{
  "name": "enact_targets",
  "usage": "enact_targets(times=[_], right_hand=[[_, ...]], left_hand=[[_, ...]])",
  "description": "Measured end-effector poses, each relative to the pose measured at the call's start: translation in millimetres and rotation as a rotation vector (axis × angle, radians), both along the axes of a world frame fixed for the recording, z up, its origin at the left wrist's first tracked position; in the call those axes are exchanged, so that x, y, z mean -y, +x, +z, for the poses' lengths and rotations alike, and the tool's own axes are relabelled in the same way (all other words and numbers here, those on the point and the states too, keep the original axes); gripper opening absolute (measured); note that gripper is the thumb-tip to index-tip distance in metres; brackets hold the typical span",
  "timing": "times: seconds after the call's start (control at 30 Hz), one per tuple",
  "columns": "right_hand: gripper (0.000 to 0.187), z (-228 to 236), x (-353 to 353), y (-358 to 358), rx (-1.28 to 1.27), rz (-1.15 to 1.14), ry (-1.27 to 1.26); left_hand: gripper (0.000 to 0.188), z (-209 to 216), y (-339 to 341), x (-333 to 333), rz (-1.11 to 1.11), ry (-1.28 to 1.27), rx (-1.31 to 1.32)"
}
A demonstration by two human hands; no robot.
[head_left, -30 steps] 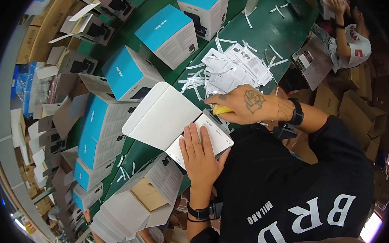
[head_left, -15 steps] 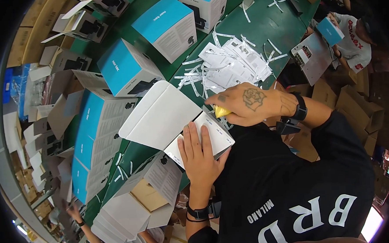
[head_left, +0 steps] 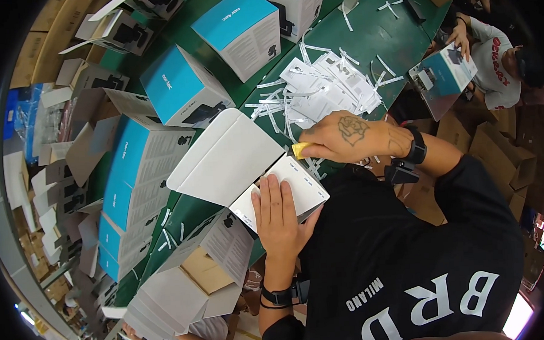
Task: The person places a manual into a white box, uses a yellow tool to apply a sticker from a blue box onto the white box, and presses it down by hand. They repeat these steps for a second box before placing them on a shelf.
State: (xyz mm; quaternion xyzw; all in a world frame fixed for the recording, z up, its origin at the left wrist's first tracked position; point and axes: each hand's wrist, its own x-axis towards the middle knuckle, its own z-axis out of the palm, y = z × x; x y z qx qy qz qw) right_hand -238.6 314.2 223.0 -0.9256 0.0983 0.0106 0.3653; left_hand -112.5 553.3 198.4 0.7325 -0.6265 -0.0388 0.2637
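My left hand [head_left: 281,222] lies flat on the white inner flaps of a carton [head_left: 310,189], fingers stretched out over it and thumb along its near side. The carton's large white lid flap [head_left: 222,157] stands folded out to the far left. At the far right corner of the carton, my right hand [head_left: 350,135] is closed around a small yellow piece [head_left: 298,149]. Its kind cannot be made out, since the fingers cover most of it.
White leaflets [head_left: 326,90] and thin paper strips lie beyond my right hand on the green table [head_left: 376,35]. Blue-and-white boxes [head_left: 237,30] stand along the far and left side. An open carton [head_left: 206,269] is at the near left. Co-workers [head_left: 494,60] handle things nearby.
My right hand has shifted slightly left and away with the yellow piece. My left hand stays put. The co-worker at the right has lowered and turned a blue box.
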Motion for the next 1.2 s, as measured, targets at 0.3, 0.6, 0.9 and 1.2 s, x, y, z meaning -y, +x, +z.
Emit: enact_targets(times=[0.3, 0.6, 0.9, 1.2], right_hand=[[0.034, 9.2, -11.3, -1.2, -0.036, 0.137, 0.026], [0.027, 2.3, -14.6, 5.6, 0.053, 0.003, -0.132], [0.022, -4.6, -24.3, -5.0, 0.137, 0.063, -0.026], [0.02, 0.4, -40.6, 12.4, 0.218, -0.124, -0.079]], left_hand=[[0.088, -0.6, 3.2, -5.2, 0.004, -0.038, -0.012], [0.089, 3.5, 3.9, -15.5, 0.01, -0.039, -0.018], [0.091, -0.1, 2.8, -19.4, 0.021, -0.07, -0.038], [0.09, 2.6, 2.9, -21.5, 0.019, -0.063, -0.013]])
